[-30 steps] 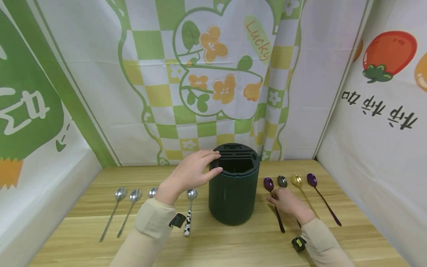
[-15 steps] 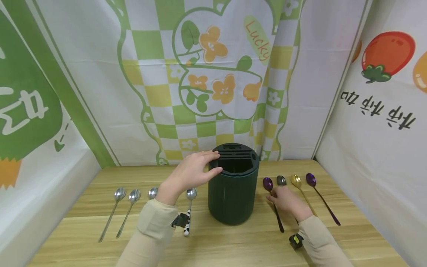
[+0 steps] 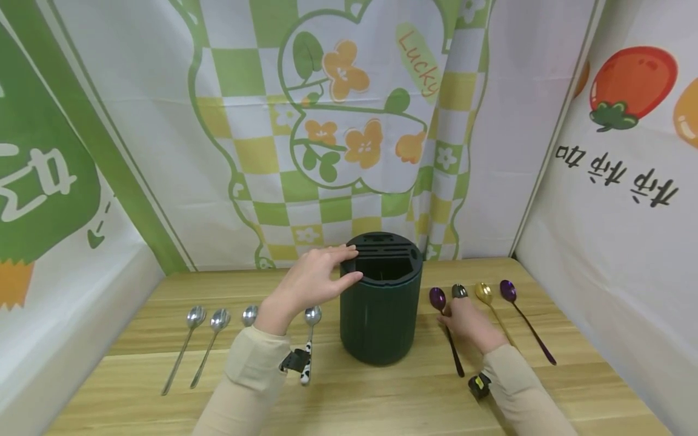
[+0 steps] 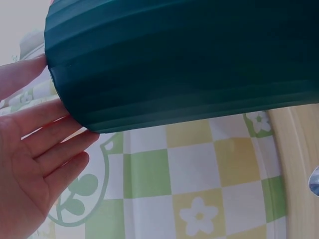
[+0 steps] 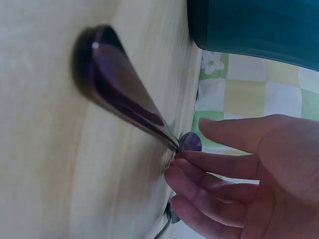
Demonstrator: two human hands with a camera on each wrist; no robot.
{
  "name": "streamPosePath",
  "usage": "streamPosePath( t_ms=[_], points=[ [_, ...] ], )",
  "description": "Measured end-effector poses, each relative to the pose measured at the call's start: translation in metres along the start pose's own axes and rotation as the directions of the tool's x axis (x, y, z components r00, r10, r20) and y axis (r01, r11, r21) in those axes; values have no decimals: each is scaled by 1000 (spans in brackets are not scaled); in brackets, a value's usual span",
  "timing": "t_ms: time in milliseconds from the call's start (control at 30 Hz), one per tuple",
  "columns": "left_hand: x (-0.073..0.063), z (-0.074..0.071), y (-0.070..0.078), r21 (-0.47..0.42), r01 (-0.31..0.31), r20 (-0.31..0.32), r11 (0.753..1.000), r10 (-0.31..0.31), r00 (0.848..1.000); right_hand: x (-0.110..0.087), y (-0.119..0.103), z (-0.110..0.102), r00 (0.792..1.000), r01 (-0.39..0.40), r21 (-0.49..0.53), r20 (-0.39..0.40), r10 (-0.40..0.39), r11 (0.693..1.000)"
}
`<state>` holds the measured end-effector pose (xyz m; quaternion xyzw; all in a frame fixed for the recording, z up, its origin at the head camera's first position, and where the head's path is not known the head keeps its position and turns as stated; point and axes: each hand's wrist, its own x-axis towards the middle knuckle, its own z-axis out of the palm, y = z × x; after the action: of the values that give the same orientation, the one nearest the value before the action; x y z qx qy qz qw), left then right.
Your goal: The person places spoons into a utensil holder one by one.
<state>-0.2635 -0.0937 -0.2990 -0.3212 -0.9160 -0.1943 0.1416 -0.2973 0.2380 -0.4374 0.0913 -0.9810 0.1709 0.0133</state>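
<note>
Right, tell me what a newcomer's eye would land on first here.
First comes the dark green container, upright on the wooden table, the left hand at its rim. Then come the coloured spoons to its right, the right hand by the leftmost purple one, and the checked curtain behind.

The container (image 3: 378, 324) stands on the table (image 3: 376, 402), before the curtain (image 3: 327, 200). Four spoons (image 3: 196, 317) lie in a row left of it, four other spoons (image 3: 508, 292) in a row to its right.
</note>
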Motion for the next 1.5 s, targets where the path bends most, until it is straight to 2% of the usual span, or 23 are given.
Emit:
streamPosePath(
  t_ms=[167,367,1000,1300,1500],
  points=[
    [1,-1,0,0,2,-3,1000,-2,1000,6,0,-1,1000,1,-40,1,-1,999],
    [1,-1,0,0,4,-3,1000,-4,1000,9,1,-1,1000,-17,-36,-3,17,999],
    [1,-2,-1,-30,22,5,999,-22,1000,21,6,3,986,-168,35,6,168,985],
    [1,-1,-4,-49,29,-3,998,-29,1000,23,8,4,966,-256,169,79,246,952],
    [1,0,-4,-51,26,-3,998,-26,1000,23,10,3,958,-280,199,114,262,939]
  ],
)
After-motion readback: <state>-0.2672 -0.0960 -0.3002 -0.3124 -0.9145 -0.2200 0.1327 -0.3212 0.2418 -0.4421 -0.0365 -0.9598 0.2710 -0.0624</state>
